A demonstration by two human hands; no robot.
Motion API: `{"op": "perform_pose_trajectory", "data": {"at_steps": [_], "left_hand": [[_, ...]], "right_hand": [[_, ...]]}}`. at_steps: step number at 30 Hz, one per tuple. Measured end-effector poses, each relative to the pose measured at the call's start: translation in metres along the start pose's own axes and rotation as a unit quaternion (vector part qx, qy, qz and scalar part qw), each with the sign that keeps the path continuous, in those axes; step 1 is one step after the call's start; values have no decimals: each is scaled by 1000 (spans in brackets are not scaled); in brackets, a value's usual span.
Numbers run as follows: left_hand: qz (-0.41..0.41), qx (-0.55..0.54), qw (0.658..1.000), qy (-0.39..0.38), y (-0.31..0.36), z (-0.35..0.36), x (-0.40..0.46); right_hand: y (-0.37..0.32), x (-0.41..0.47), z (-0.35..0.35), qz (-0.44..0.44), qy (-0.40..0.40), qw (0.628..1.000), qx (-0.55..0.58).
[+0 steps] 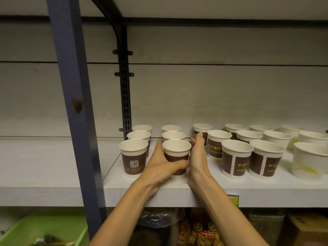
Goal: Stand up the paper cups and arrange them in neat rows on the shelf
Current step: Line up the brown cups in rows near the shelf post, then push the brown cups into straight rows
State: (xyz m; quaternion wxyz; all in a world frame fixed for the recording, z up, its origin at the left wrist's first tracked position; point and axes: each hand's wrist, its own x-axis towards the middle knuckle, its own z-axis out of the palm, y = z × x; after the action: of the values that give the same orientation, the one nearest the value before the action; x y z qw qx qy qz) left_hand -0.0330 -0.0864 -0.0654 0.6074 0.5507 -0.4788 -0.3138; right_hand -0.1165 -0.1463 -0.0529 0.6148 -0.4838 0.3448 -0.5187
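Note:
Several white paper cups with brown bands stand upright on the white shelf point(159, 185). The front cup of the second column point(176, 151) sits between both my hands. My left hand point(162, 165) wraps its left side with the thumb across the front. My right hand point(197, 157) lies flat against its right side, fingers straight and pointing to the back. Left of it a column of three cups ends in a front cup with a QR code point(133, 158). More cups point(237, 158) stand to the right in looser rows.
A blue steel post point(74, 103) rises left of the cups, a black slotted rail point(126, 96) behind them. Plain white cups point(308, 160) stand at far right. Below the shelf are a green bin point(44, 229), bagged goods point(195, 231) and a cardboard box point(308, 228).

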Motion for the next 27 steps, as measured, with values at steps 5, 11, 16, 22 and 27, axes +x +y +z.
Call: {"op": "perform_pose_trajectory", "data": {"at_steps": [5, 11, 16, 22, 27], "left_hand": [[71, 54, 993, 80, 32, 3, -9], [245, 268, 927, 96, 81, 11, -15], [240, 392, 888, 14, 90, 38, -2], [246, 508, 824, -56, 74, 88, 4], [267, 575, 770, -75, 59, 110, 11]], "right_hand": [[-29, -20, 1, -130, 18, 986, -104], [-86, -48, -37, -361, -19, 865, -349], [-126, -29, -105, -328, 4, 727, -603], [-144, 21, -155, -284, -11, 698, -658], [-146, 72, -159, -281, -93, 690, -661]]}}
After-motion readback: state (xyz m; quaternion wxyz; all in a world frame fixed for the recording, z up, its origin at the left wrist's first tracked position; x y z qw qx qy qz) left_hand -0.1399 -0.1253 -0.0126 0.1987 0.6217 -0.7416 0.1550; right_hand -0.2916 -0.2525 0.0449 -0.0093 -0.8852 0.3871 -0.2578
